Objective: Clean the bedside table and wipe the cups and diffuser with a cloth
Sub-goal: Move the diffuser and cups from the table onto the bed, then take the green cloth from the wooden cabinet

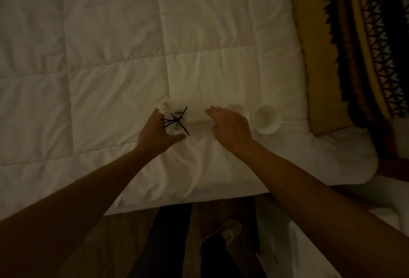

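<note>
- Lighting is super dim, so the white stuff blends into the white quilt [110, 56] — edges are hard to pick out.
- Diffuser [176, 122] sits on the bed near its front edge, seen from above, black reeds fanning out in all directions; the left hand [158, 132] is curled around it.
- Right hand [230, 128] lies palm-down on a folded cloth [197, 109], fingers relaxed and pointing left.
- Two cups [265, 119] stand just right of that hand, mouths up — the nearer one is partly hidden.
</note>
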`<state>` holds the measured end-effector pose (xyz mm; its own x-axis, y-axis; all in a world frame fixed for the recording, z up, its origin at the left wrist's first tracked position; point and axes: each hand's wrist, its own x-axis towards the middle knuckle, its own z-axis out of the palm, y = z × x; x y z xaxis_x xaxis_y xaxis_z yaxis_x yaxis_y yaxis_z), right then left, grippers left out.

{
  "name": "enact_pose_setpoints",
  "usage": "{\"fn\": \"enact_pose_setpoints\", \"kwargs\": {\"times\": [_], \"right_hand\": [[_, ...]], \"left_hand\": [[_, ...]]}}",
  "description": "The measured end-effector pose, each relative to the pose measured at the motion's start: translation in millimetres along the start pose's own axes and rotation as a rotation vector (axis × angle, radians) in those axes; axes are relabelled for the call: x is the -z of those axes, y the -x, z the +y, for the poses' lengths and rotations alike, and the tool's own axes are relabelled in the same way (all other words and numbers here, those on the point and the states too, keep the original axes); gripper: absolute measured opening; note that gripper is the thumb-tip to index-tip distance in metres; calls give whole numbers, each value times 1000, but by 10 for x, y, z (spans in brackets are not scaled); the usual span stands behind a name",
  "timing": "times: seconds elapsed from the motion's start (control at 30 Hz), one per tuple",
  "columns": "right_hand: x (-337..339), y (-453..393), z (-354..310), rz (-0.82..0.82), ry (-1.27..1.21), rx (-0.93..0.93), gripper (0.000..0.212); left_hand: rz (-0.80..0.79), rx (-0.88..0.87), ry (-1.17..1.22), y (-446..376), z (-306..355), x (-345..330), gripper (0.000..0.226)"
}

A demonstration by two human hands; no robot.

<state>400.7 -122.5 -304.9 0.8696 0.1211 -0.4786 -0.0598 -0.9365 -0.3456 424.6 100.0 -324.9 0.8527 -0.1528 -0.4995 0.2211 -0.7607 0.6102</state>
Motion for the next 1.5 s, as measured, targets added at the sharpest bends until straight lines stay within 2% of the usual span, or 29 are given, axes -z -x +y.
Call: {"fn": "enact_pose_setpoints", "kwargs": {"times": [0.13, 0.23, 0.37, 0.5, 0.6, 0.7, 0.9, 1.0, 1.17, 1.37, 1.5], "right_hand": [[206, 503, 191, 116, 6, -1, 53], [399, 858, 282, 225, -32, 5, 54], [700, 1411, 404, 356, -22, 5, 63], [954, 1922, 432, 348, 42, -70, 72], [1247, 2240, 355, 389, 63, -45, 74], [1485, 2486, 201, 410, 101, 10, 75], [1783, 2715, -278, 415, 181, 139, 76], [1920, 2664, -620, 400, 234, 208, 76], [2085, 2519, -1658, 371, 292, 381, 74], [2067, 2222, -3258, 318, 318, 554, 72], [1813, 2025, -4551, 300, 356, 700, 71]], "left_hand": [[18, -21, -202, 255, 191, 205, 132], [94, -61, -288, 499, 404, 347, 140], [183, -229, -396, 906, 846, 455, 121], [196, -326, -454, 1377, 1246, 394, 96], [235, -385, -437, 1731, 1575, 367, 85], [275, -365, -477, 2061, 1658, 492, 82], [409, -247, -493, 2661, 1279, 1072, 81], [453, -193, -506, 2932, 1068, 1419, 81], [582, -63, -507, 3442, 507, 2173, 81], [744, 13, -486, 4022, -250, 3199, 80], [842, 93, -466, 4484, -1054, 3922, 78]]}}
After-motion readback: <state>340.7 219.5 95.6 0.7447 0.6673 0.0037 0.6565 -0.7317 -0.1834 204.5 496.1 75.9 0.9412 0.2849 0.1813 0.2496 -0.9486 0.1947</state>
